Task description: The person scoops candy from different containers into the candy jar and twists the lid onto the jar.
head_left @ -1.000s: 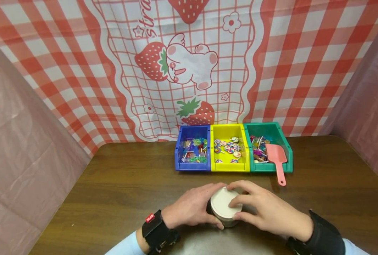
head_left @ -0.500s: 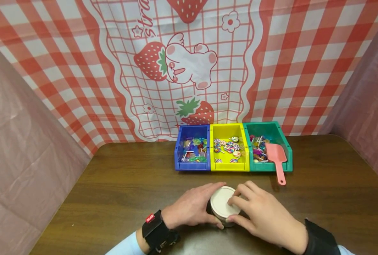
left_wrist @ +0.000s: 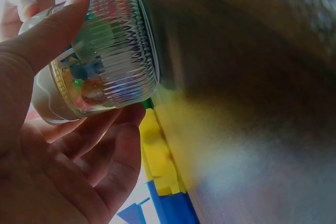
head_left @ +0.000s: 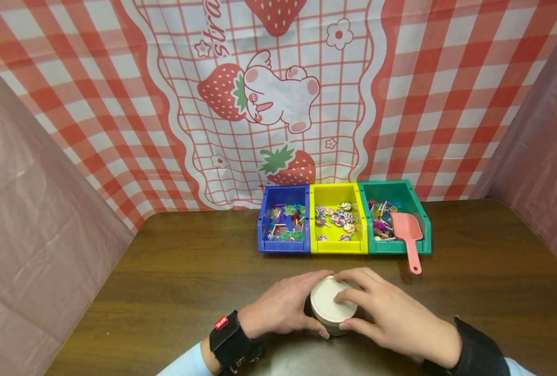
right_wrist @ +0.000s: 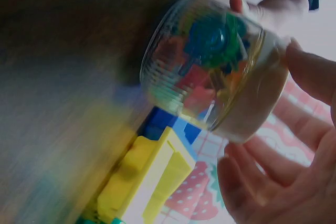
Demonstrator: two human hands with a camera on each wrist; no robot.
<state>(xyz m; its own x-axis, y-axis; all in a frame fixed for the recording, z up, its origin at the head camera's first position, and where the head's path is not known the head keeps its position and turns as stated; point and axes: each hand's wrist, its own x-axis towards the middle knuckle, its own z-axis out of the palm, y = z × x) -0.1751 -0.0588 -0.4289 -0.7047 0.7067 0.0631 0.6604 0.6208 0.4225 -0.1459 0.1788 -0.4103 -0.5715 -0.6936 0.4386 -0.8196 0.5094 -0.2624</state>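
Observation:
A clear ribbed jar [left_wrist: 123,45] stands on the table near the front, with several colourful pieces visible through its wall. A cream lid [head_left: 327,300] covers its top. My left hand [head_left: 280,304] grips the jar from the left, thumb on the near side and fingers round the far side. From the right, my right hand [head_left: 391,313] holds the lid by its edge, thumb at the near rim and fingers at the far rim, with one finger over the top. In the right wrist view, blue, green and red pieces show inside the jar.
Behind the jar stand joined blue [head_left: 284,245], yellow [head_left: 338,246] and green [head_left: 396,248] bins holding small lollipops and candy pieces. A pink scoop [head_left: 407,230] lies across the green bin, its handle over the front edge. A checked strawberry cloth [head_left: 278,104] hangs behind the table.
My right hand first turned on the lid with its fingers drawn closer together, then swung back and spread round the rim again. My left hand has stayed still on the jar.

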